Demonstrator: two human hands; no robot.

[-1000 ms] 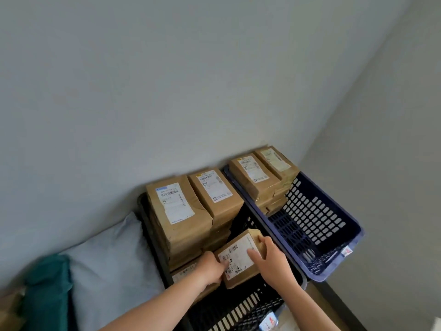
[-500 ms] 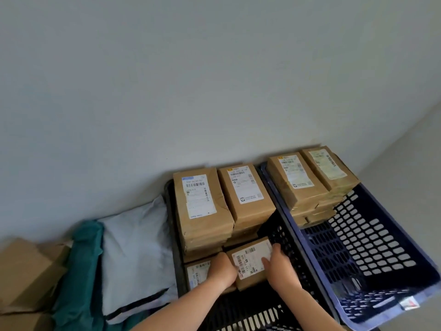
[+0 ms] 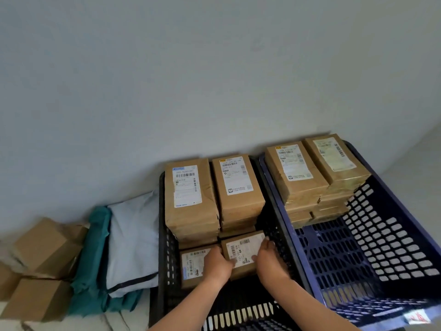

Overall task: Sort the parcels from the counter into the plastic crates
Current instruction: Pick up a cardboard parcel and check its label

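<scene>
Two hands on one parcel (image 3: 242,249): left hand (image 3: 218,262) grips its left edge, right hand (image 3: 268,260) its right. Parcel is low in the black crate (image 3: 168,254), just beside a second parcel (image 3: 191,261) half covered by the left hand. Behind, two stacks: left stack (image 3: 188,194), right stack (image 3: 237,185). Beside it, blue crate (image 3: 393,235) holds two more, third stack (image 3: 294,173), fourth stack (image 3: 334,158); layers hard to count. Left: one grey mailer (image 3: 133,240), one teal mailer (image 3: 94,259), three boxes (image 3: 47,244), one cut off at frame edge. Labels unreadable.
</scene>
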